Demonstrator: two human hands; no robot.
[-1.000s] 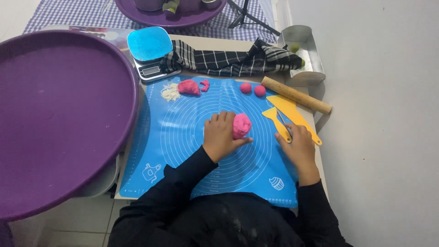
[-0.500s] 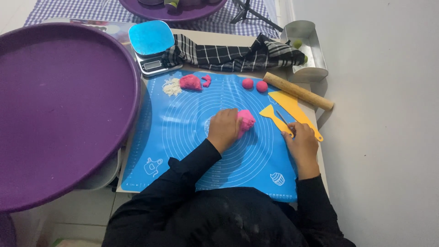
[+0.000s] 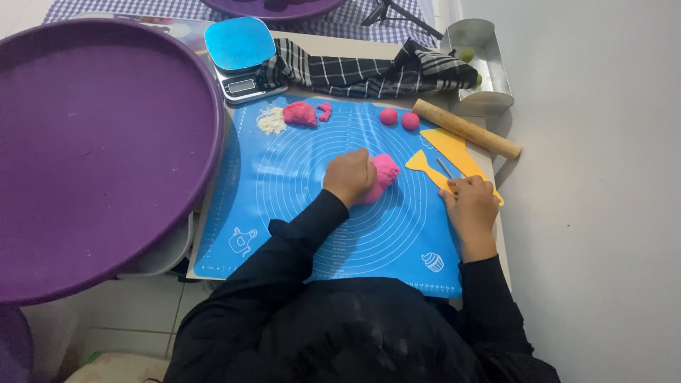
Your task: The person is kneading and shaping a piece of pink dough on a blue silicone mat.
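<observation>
My left hand point(image 3: 349, 176) is curled over a lump of pink dough point(image 3: 383, 174) in the middle of a blue baking mat point(image 3: 298, 206). My right hand point(image 3: 471, 208) rests at the mat's right edge, its fingers on the handle end of a yellow plastic scraper point(image 3: 434, 170). A second, wider yellow scraper point(image 3: 448, 145) lies just beyond it. Two small pink dough balls point(image 3: 399, 118) sit at the far side of the mat. Another pink dough piece point(image 3: 301, 114) lies at the far left, next to a pale crumbly heap point(image 3: 271, 120).
A large purple tray point(image 3: 99, 149) fills the left side. A kitchen scale point(image 3: 242, 60) with a blue plate stands at the back, beside a checked cloth point(image 3: 362, 71). A wooden rolling pin point(image 3: 464, 128) and a metal tin point(image 3: 477, 67) are at the back right.
My left hand has shifted further over the pink lump and pressed it rightward. My right hand has stayed on the yellow scraper.
</observation>
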